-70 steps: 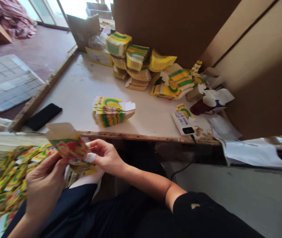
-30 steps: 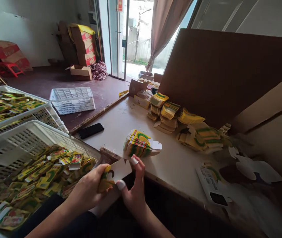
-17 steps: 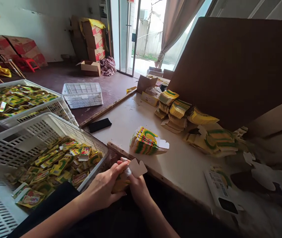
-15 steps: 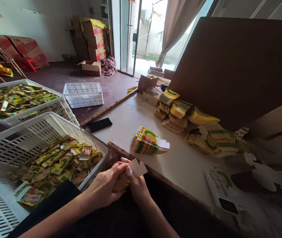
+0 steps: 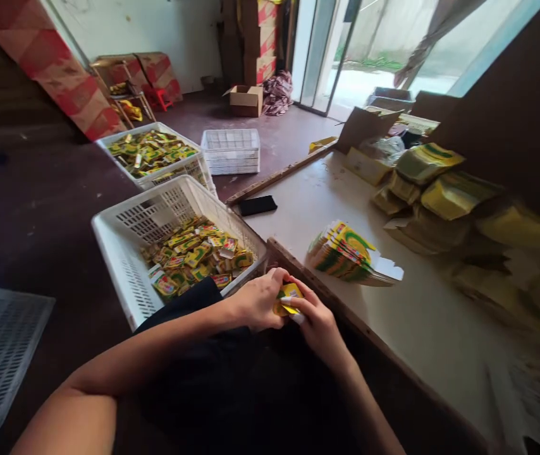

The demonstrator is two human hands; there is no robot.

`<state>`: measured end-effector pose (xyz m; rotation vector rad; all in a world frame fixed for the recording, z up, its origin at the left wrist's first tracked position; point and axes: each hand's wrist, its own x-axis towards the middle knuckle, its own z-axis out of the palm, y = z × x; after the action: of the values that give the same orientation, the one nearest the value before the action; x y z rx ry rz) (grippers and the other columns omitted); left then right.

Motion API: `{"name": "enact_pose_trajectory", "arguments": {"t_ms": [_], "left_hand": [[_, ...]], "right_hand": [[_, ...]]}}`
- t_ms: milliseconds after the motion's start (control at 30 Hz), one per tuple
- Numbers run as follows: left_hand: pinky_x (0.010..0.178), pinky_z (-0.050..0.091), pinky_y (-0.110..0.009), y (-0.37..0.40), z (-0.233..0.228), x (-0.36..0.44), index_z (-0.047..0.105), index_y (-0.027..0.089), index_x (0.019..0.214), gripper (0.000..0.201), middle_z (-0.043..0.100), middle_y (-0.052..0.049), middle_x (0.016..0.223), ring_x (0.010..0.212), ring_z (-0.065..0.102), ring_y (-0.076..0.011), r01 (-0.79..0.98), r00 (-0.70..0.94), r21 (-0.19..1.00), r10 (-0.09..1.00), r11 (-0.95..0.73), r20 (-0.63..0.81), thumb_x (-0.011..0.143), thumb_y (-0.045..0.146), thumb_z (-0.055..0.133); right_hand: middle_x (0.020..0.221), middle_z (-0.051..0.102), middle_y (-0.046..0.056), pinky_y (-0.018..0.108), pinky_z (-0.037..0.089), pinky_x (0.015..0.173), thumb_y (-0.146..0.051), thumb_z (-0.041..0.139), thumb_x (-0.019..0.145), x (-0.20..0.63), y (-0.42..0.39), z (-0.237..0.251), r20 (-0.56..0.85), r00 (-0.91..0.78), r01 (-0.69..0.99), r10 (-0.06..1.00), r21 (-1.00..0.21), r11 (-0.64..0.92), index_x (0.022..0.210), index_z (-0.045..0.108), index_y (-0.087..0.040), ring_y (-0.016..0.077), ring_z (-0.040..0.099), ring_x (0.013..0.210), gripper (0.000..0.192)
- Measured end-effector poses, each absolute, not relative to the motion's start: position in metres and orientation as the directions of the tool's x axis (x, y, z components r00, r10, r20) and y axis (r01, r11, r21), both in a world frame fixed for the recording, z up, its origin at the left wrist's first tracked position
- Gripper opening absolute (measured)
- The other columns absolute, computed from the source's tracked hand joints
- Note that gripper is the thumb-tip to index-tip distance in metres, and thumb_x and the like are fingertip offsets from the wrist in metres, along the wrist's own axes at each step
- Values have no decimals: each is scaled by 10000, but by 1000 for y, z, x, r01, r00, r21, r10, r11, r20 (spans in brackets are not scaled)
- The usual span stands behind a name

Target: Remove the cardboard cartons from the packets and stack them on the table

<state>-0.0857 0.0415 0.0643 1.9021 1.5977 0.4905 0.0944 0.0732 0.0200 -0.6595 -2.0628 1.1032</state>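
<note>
from the head view, both forearms come in from the bottom edge and meet just below the near edge of the counter (image 5: 308, 208), over the person's dark lap. the left hand (image 5: 257, 304) is curled knuckles-up, its grip clenched around the left side of a small yellow carton (image 5: 287, 299), thumb on top. the right hand (image 5: 317, 323) faces it, wrist bent inward, fingertips pinching the carton's right end, so both grips are grasping the same carton, which sits between them, just short of the counter's near edge and not resting on it. the left arm runs long and bare across the lower left; the right forearm slants up from the lower right.

on the counter, just beyond the hands by the near edge, lies a fanned stack of flat cartons (image 5: 348, 253). a black phone (image 5: 257, 205) lies at the counter's left corner. more yellow bundles (image 5: 441, 183) are heaped along the far right, blurred. left of the hands stands a white crate (image 5: 122, 253) with loose packets (image 5: 194, 253) in it, touching the counter's edge; a second crate (image 5: 151, 155) of packets stands behind it on the floor.
</note>
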Motion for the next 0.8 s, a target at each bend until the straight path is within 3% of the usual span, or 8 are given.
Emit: {"name": "enact_pose_trajectory", "arguments": {"t_ms": [200, 367, 567, 700, 800], "left_hand": [[777, 520, -353, 41, 71, -82, 413, 198, 1111, 560, 629, -86, 1040, 938, 658, -272, 804, 210, 586, 970, -102, -119, 631, 264, 693], [814, 518, -381, 39, 72, -80, 406, 190, 1136, 533, 635, -102, 1056, 975, 654, -286, 822, 238, 556, 962, -125, -136, 659, 206, 643], [835, 524, -376, 39, 77, -82, 373, 199, 1245, 624, 668, -100, 1089, 997, 666, -278, 812, 235, 571, 963, -120, -132, 693, 261, 656], [838, 528, -373, 40, 78, -91, 393, 213, 1266, 631, 673, -96, 1122, 1002, 667, -274, 845, 225, 511, 971, -155, -78, 694, 260, 655], [848, 524, -383, 47, 75, -112, 403, 215, 1293, 635, 671, -97, 1125, 1001, 664, -276, 919, 128, 381, 991, -105, -36, 706, 218, 646]], "right_hand": [[1437, 502, 89, 408, 461, 1024, -232, 578, 877, 106, 85, 30, 217, -767, 91, 603, -895, 437, 1098, 709, -292, 254, 515, 1291, 263], [1367, 564, 75, 401, 487, 986, -264, 705, 787, 96, 81, 24, 172, -661, 80, 730, -952, 297, 1000, 733, -299, 268, 574, 1217, 218], [1274, 606, 74, 373, 531, 922, -356, 727, 768, 91, 74, 30, 52, -618, -57, 785, -998, 21, 1187, 598, -282, 244, 621, 1122, 445], [1271, 602, 91, 388, 531, 925, -319, 730, 741, 84, 73, 27, 54, -563, 2, 825, -998, 67, 1296, 478, -262, 224, 645, 1047, 613], [1283, 601, 111, 390, 550, 885, -325, 752, 703, 87, 82, 31, 76, -508, 13, 858, -995, 96, 1281, 490, -249, 225, 656, 1013, 640]]}}
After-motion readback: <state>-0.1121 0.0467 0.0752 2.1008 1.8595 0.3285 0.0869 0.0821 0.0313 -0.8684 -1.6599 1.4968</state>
